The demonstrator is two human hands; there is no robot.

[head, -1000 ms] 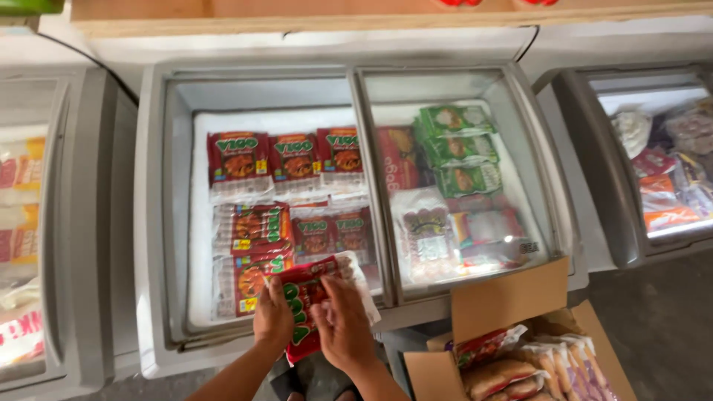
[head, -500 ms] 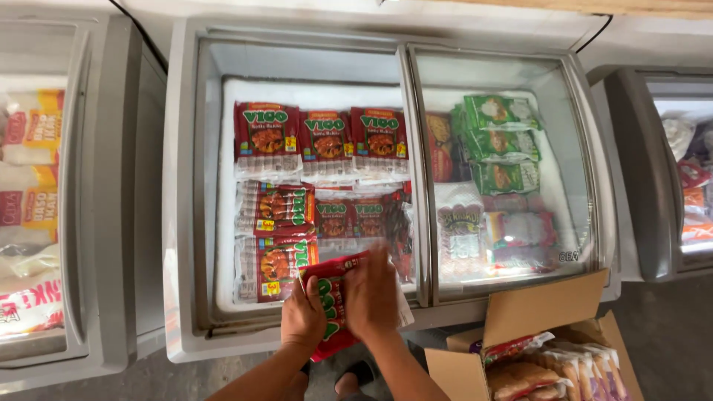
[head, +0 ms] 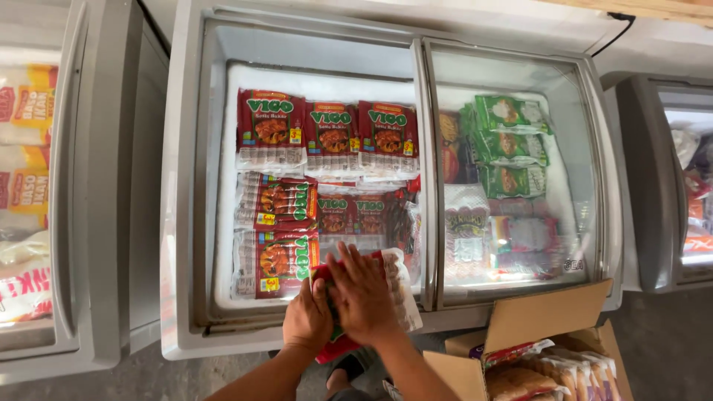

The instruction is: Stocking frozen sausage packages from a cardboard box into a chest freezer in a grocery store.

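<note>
A: Centrally, at lower middle of frame: red sausage packet (head: 394,286), clamped between both hands at the near rim of the open chest freezer (head: 182,223). Long axis?

B: Tilted, running from lower left to upper right; clear end with pale sausages pointing up and right, red printed end down by the wrists.

A: Hands?

B: Left hand (head: 307,319) curled under the packet's lower left part, gripping. Right hand (head: 364,297) laid flat on top, fingers spread toward upper left, pressing down. Both touching the packet; right covering more of it, and nearer the freezer opening.

A: Direction to the storage space?

B: Straight ahead and upward in frame; packet already overlapping the front edge of the open left bay.

A: Contents?

B: Left bay: rows of matching red packets (head: 330,134), upper row upright, lower ones turned sideways. Right bay, under the sliding glass lid (head: 512,178): green packets (head: 509,141) at top, mixed pale and pink packs below. Cardboard box (head: 549,323) at lower right, flap up, holding more sausage packs. Neighbouring freezers at both frame edges, partly cut off.
</note>
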